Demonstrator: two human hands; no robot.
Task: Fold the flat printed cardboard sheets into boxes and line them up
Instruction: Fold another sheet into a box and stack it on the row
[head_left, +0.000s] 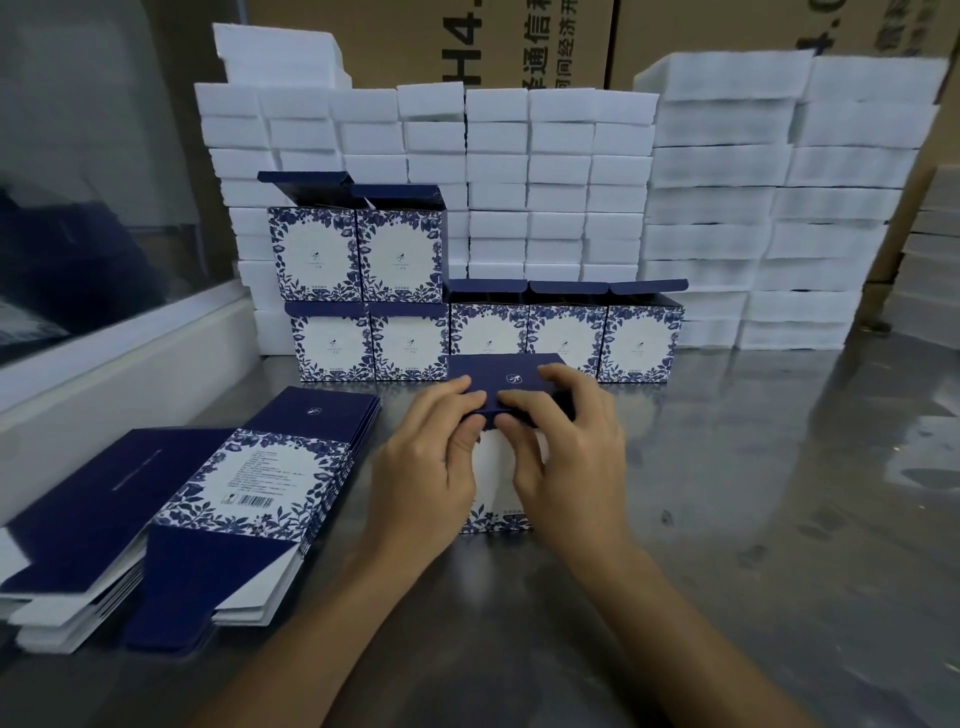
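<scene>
White foam blocks (561, 182) are stacked behind a steel table (779, 493), where seven folded boxes (524, 332) stand in rows and flat sheets (249, 483) wait at the left. In the middle, the left hand (431, 467) and right hand (566, 457) pinch the lid edge of the current box (501, 467), fingers curled over it. I think both thumbs should press evenly, so the flap tucks in straight.

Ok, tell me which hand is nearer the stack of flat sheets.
Left. The left hand grips the box being folded on the side facing the stack of flat sheets; the right hand grips its far side.
</scene>
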